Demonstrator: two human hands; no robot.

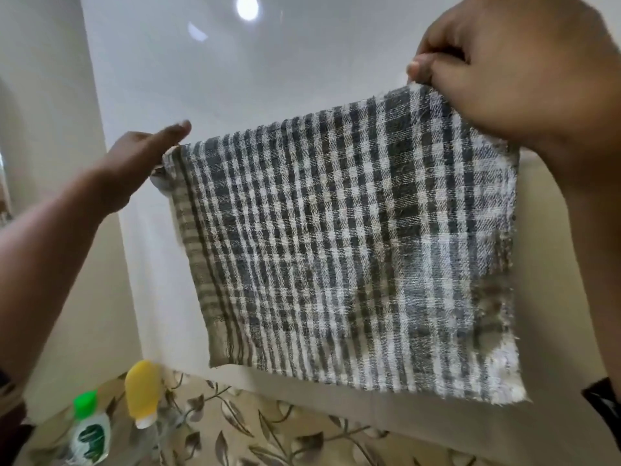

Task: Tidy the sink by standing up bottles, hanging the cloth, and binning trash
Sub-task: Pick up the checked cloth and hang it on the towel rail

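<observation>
Head view: checked cloth (339,243) hangs spread flat in front of a white wall (302,68), filling centre frame. Right hand (524,72) at 1 o'clock pinches the cloth's top right corner between thumb and fingers. Left hand (141,163) at 9 o'clock touches the top left corner, fingers extended; actual grip cannot tell. At 7 o'clock, 2 bottles upright: green-capped clear bottle (89,428) with liquid inside, yellow bottle (142,391) just beside it, contents hidden. Both stand on a leaf-patterned surface (268,438).

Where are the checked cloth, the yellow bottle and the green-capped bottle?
checked cloth (339,250), head view, middle of the hanging fabric.
yellow bottle (142,388), head view, its yellow body.
green-capped bottle (90,438), head view, its labelled body.
</observation>
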